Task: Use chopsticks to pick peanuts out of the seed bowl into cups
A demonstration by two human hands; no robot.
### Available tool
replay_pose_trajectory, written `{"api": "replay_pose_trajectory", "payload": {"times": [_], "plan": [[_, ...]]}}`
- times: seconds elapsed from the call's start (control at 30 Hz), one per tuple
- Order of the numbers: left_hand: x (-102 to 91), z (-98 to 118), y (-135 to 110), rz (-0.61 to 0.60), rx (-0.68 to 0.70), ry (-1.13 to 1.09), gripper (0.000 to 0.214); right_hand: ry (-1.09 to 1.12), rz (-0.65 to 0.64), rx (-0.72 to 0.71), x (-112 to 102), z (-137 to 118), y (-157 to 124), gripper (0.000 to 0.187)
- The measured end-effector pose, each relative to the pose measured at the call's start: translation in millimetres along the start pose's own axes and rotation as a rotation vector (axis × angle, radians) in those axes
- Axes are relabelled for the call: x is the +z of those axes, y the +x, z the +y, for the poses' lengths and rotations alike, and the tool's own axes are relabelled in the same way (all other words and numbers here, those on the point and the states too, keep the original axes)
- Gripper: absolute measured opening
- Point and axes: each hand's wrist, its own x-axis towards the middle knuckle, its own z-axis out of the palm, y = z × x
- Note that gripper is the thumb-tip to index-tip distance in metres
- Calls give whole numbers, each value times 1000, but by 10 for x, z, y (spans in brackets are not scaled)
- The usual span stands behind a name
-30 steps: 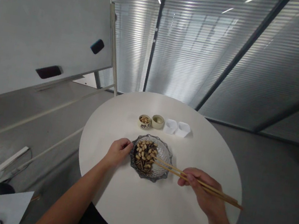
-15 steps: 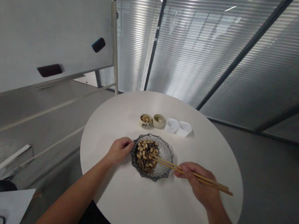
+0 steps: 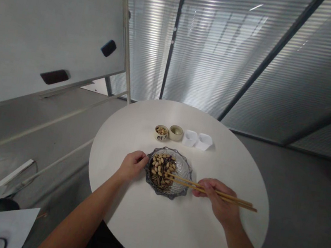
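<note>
Right hand (image 3: 215,200) closed on long light-wood chopsticks (image 3: 183,182), tips among tan peanuts (image 3: 160,165) on a scalloped clear-glass plate (image 3: 182,169); left hand (image 3: 131,166) half-curled against the rim, grip unclear.

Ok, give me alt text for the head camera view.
A person's right hand holds wooden chopsticks, tips over a scalloped glass plate of peanuts and striped seeds, while the left hand rests at its rim. Two small cups and two white dishes stand beyond it on a round white table.
</note>
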Motion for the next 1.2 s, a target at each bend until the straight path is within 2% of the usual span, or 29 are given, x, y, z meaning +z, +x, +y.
{"api": "replay_pose_trajectory", "payload": {"times": [0.2,0.4,0.57,0.73,0.97,1.2], "plan": [[-12,38,-9,4,-4,3,32,65,49,30,18,17,10,35],[-11,40,-9,6,-4,-4,33,108,162,55,-6,10,20,34],[-10,23,-7,6,-5,-11,34,70,152,99,-37,-61,31,40],[-16,25,-9,6,1,-4,34,58,212,37,-82,-141,33,47],[0,7,-5,21,12,-5,34,-73,145,19,-53,-201,73,49],[-17,11,-2,11,15,6,33,-206,71,27,-61,-56,123,42]]}}
